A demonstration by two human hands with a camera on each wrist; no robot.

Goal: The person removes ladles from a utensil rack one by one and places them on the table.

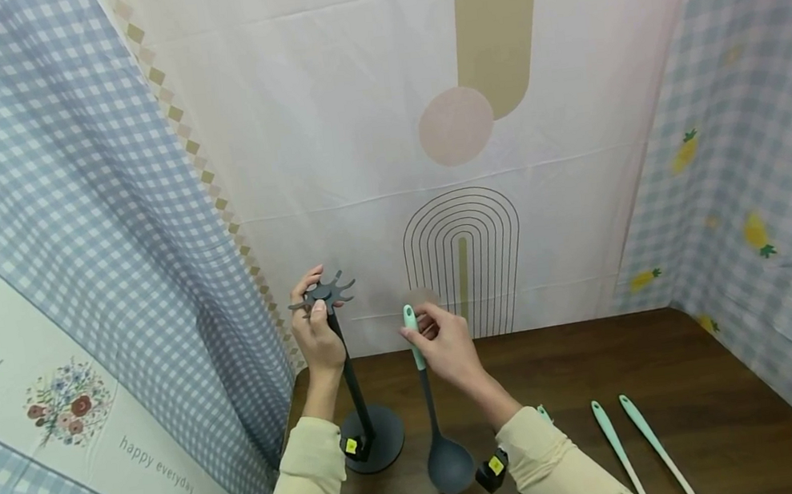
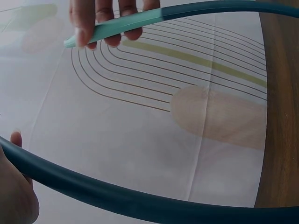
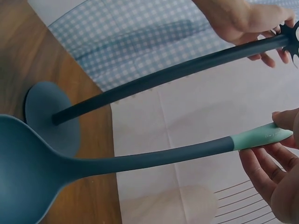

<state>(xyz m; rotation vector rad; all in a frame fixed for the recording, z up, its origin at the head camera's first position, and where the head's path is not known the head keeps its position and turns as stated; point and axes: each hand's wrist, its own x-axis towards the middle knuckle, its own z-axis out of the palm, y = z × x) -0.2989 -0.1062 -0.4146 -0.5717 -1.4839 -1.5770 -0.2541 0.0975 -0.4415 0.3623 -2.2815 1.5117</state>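
Note:
In the head view a dark grey utensil stand (image 1: 354, 380) rises from a round base (image 1: 389, 441) on the table, topped by a ring of curved hooks (image 1: 331, 292). My left hand (image 1: 320, 347) grips the stand at that top, thumb in front and fingers behind. To its right, my right hand (image 1: 454, 349) pinches the mint-green handle end of a ladle (image 1: 451, 466). The ladle hangs with its dark bowl downward, beside the stand and apart from it. In the right wrist view, thumb and fingers press the mint handle (image 3: 257, 138) from opposite sides.
Two utensils with mint handles (image 1: 609, 427) lie on the brown wooden table (image 1: 560, 358) at the right. Another mint handle (image 1: 544, 414) is mostly hidden by my right sleeve. A patterned white cloth (image 1: 329, 165) hangs behind, with checked curtains (image 1: 111, 228) at both sides.

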